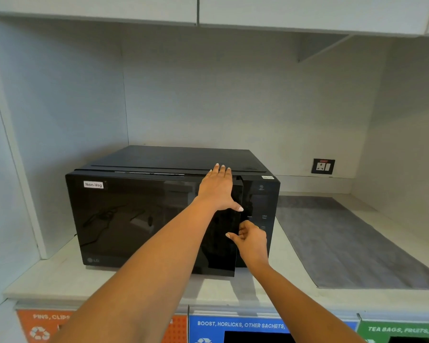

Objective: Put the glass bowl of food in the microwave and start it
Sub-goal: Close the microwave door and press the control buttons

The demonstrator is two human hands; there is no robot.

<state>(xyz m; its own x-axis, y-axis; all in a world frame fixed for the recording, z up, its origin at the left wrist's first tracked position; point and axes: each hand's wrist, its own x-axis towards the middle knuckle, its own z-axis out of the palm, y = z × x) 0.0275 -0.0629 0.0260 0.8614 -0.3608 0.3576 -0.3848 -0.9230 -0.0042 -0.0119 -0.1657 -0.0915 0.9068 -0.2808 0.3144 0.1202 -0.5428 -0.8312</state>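
Observation:
A black microwave (124, 219) with a "Non-Veg" label (93, 184) stands on the pale counter (60, 276). Its dark glass door stands slightly ajar at the right edge. My left hand (218, 189) lies flat against the upper right part of the door, fingers spread and reaching over the top edge. My right hand (252, 240) curls its fingers around the door's right edge, beside the control panel (261, 206). No glass bowl is in view; the dark door hides the inside of the microwave.
A grey mat (344, 241) lies on the counter to the right. A wall socket (323, 166) sits behind it. Cabinets (208, 11) hang overhead. Below the counter edge are orange (42, 325), blue (240, 328) and green (401, 332) labelled waste bins.

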